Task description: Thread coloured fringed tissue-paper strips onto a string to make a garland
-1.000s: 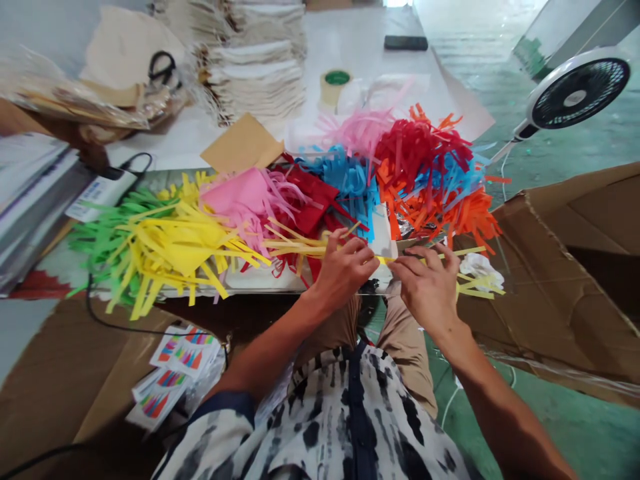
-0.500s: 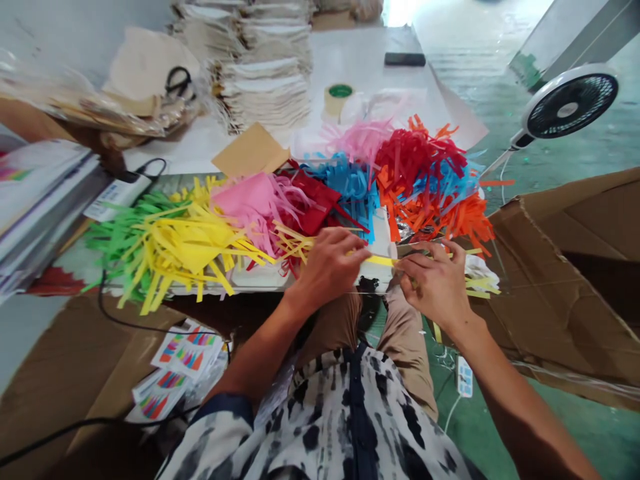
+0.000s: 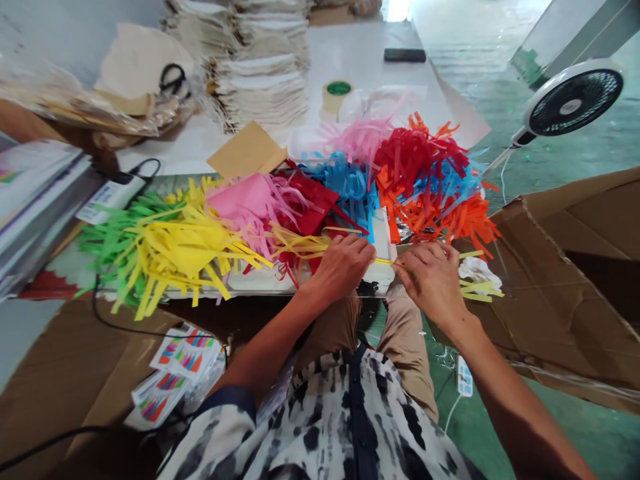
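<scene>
Between my hands, at the near edge of the table, runs a narrow twisted length of yellow tissue-paper tassel (image 3: 384, 261). My left hand (image 3: 345, 265) is closed around it, with loose fringe strips (image 3: 300, 245) spreading out to the left. My right hand (image 3: 431, 277) pinches the other end with thumb and fingers; more yellow strips (image 3: 481, 291) stick out past it on the right. Heaps of cut tissue fringe lie just beyond: yellow (image 3: 185, 247), green (image 3: 120, 230), pink (image 3: 255, 200), red (image 3: 313, 200), blue (image 3: 345, 180) and orange (image 3: 470, 217).
A small fan (image 3: 575, 100) stands at the right, above an open cardboard box (image 3: 575, 267). Paper stacks (image 3: 265, 87), a tape roll (image 3: 336, 99), a dark flat object (image 3: 404, 55) and black-handled scissors (image 3: 173, 79) lie farther back. Printed cards (image 3: 185, 357) sit below left.
My right hand has turned and its fingers have closed more over the yellow tassel. The length between my hands looks thinner and more twisted. My left hand has barely moved.
</scene>
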### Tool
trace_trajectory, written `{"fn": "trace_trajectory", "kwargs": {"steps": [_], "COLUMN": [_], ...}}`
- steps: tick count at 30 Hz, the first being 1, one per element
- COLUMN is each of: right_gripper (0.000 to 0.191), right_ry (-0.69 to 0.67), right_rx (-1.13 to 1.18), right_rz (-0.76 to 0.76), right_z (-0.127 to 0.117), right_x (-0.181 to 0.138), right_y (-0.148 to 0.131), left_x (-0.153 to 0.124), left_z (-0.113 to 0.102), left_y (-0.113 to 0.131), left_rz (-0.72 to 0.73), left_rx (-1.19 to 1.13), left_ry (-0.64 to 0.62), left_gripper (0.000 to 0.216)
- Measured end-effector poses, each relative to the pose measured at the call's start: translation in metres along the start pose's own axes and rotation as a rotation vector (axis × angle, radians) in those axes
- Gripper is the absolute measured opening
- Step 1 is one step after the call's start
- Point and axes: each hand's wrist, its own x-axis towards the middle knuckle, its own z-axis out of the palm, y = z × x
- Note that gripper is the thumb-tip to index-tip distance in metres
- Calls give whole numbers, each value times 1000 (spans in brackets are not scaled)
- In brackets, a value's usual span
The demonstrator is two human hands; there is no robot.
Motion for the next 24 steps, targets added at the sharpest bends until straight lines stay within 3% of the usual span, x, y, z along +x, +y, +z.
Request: {"fn": "trace_trajectory", "kwargs": {"steps": [13,17,20,24], "right_gripper": [19,15,19,16], "right_ry": [-142,-95,-37,83], "right_rx": [-14,-16,15,-43], "right_rz": [269,291,189,106], "right_z": [-6,-6,-3,1], "right_x": [14,14,6,-11], "right_y": [-13,-15,-13,-6], "left_x": [-3,-3,-7,-14], "left_z": [-18,-14,-7,-5], "left_y": [-13,-11,-11,-13], "left_rz": [-217,-96,48,52], "left_rx": [-80,-91,-90,-96], "left_ry": [-70,23,60,43], "left_gripper": [19,16,22,24]}}
